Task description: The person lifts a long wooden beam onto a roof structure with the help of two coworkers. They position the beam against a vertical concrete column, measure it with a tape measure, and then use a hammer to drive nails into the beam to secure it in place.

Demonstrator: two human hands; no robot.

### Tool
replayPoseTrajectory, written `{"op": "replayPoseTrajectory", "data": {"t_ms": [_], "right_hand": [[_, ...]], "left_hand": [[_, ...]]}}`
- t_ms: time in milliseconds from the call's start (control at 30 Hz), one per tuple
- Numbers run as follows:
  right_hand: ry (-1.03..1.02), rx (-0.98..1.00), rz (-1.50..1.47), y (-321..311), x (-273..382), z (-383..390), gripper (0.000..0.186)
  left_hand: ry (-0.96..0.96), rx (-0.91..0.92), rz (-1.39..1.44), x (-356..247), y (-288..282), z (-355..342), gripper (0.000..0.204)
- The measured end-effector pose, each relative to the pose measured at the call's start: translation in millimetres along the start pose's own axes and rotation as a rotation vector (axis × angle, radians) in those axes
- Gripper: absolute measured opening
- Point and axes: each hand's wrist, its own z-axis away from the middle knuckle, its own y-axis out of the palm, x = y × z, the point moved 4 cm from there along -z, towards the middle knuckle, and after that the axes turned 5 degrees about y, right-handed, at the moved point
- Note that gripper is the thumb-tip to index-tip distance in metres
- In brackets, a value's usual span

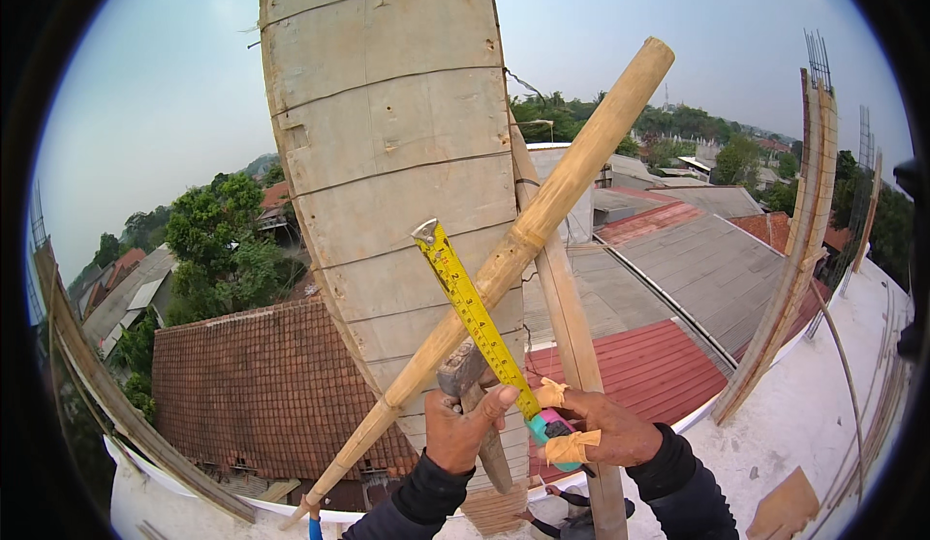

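Observation:
My left hand [457, 433] is closed around a hammer [492, 443], its thumb across the wooden handle. The hammer's dark head [462, 366] points up, beside a bamboo pole. In my right hand [615, 431], with tan tape wrapped on some fingers, sits a teal and pink tape measure [545, 428]. Its yellow blade [475, 312] is drawn out and slants up to the left, crossing in front of the bamboo pole [572, 177]. The blade's metal hook end [424, 231] lies before a tall board column form [397, 143] bound with wires.
A wooden brace [562, 317] leans behind the pole. Below, another person [572, 511] is at the column's foot; another hand [311, 508] touches the pole's low end. Board column forms [790, 249] with rebar rise at the right. Tiled roofs [262, 385] lie beyond the white slab edge [736, 462].

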Motion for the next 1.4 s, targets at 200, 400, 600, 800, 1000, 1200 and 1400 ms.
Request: {"op": "replayPoseTrajectory", "data": {"t_ms": [200, 400, 600, 800, 1000, 1200, 1400], "right_hand": [[-0.144, -0.124, 0.057, 64, 10, -21, 0.083], [0.008, -0.205, 0.123, 117, 16, -35, 0.092], [-0.331, -0.331, 0.482, 174, 60, -27, 0.059], [-0.512, -1.047, -0.339, -85, 25, -14, 0.012], [-0.342, -0.928, -0.556, -294, -12, -186, 0.027], [-0.574, 0.043, -0.996, -312, -1, -290, 0.035], [-0.676, 0.088, -1.094, -325, -4, -322, 0.043]], "left_hand": [[-0.01, -0.176, -0.017, 0, -34, 27, 0.034], [0.009, -0.511, 0.073, 23, -86, 72, 0.029], [-0.217, -0.581, 0.841, 81, -120, 122, 0.035], [-0.183, -0.777, 0.717, 95, -211, 174, 0.022], [-0.081, -0.626, 0.516, 66, -228, 184, 0.016], [-0.143, -0.666, 0.347, 70, -251, 185, 0.015], [-0.187, -0.804, 0.263, 105, -294, 219, 0.014]]}}
